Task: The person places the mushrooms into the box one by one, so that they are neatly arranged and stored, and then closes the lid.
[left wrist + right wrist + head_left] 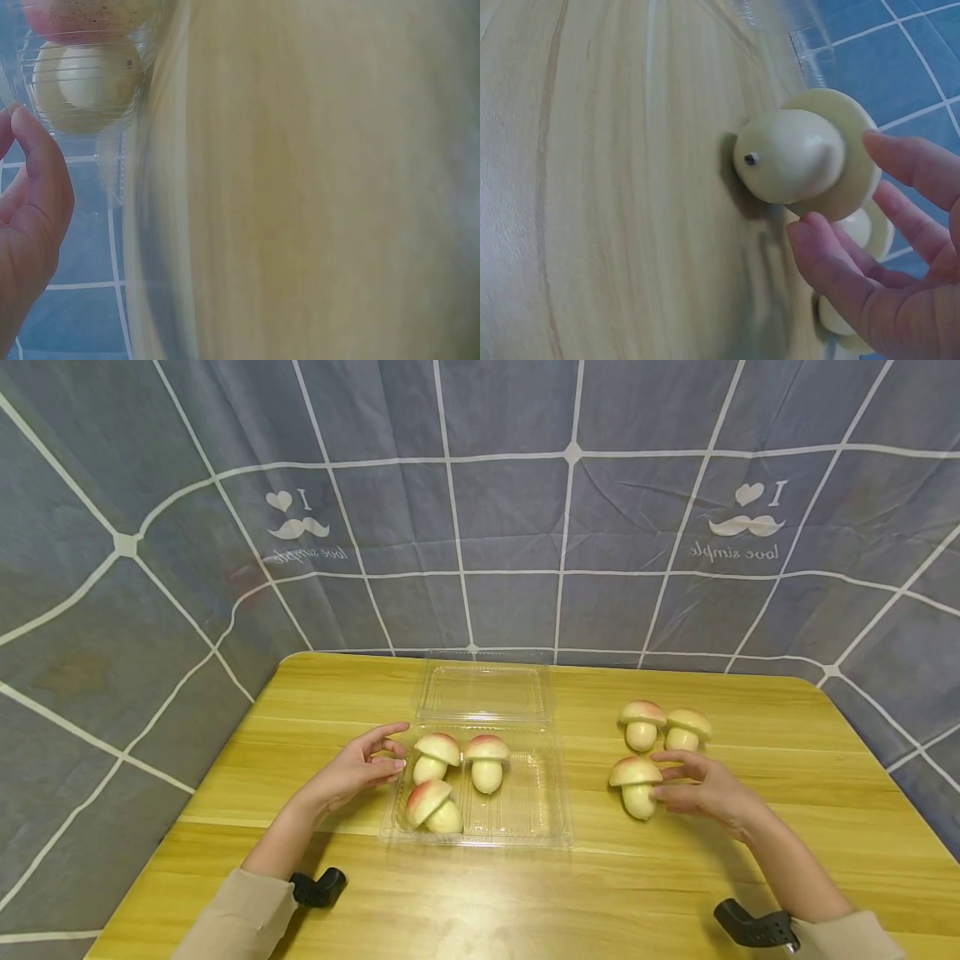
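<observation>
A clear plastic box (551,827) lies on the table with its lid (483,692) folded back. In its left part are three mushroom-shaped buns with pinkish caps, among them a front bun (444,817) lying tilted. My left hand (348,772) is beside the box, thumb and fingertips right at the left rim, fingers loosely bent. On the right, my right hand (701,789) reaches over a mushroom-shaped bun (787,154). Its thumb and index finger (911,161) are spread at the cap's edge. Whether they press on it I cannot tell.
Two more mushroom-shaped buns stand behind the right hand, a red-capped bun (641,727) and a paler bun (686,727). The wooden table (510,902) has a grey checked curtain (510,527) behind it and at both sides.
</observation>
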Demonstrator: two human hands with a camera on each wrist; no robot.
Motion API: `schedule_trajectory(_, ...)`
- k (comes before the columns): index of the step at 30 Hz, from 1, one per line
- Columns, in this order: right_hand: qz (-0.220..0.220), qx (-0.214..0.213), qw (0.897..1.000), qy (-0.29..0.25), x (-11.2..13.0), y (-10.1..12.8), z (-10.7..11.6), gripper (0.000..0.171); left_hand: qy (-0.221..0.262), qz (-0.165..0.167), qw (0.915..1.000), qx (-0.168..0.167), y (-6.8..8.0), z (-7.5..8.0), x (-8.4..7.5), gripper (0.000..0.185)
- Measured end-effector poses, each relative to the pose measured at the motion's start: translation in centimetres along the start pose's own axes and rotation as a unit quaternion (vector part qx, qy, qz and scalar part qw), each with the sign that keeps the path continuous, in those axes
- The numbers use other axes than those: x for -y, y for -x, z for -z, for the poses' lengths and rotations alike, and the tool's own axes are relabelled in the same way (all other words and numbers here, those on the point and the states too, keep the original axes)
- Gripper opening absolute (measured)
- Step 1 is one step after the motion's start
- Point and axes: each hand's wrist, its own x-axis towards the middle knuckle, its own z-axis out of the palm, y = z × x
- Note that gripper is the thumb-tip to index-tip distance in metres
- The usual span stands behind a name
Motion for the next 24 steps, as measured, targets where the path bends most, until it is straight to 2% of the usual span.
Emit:
schedule_trajectory(9, -0.004, 0.007, 1.0, -0.008, -0.5, -0.5, -0.6, 0.07, 0.005, 0.002, 1.0, -0.002, 0.1, -0.1, -0.1, 0.064)
schedule_trajectory(24, -0.024, -0.01, 0.999, -0.028, -0.9, -0.9, -1.4, 0.076, 0.009, 0.002, 1.0, -0.002, 0.1, -0.1, -0.1, 0.064)
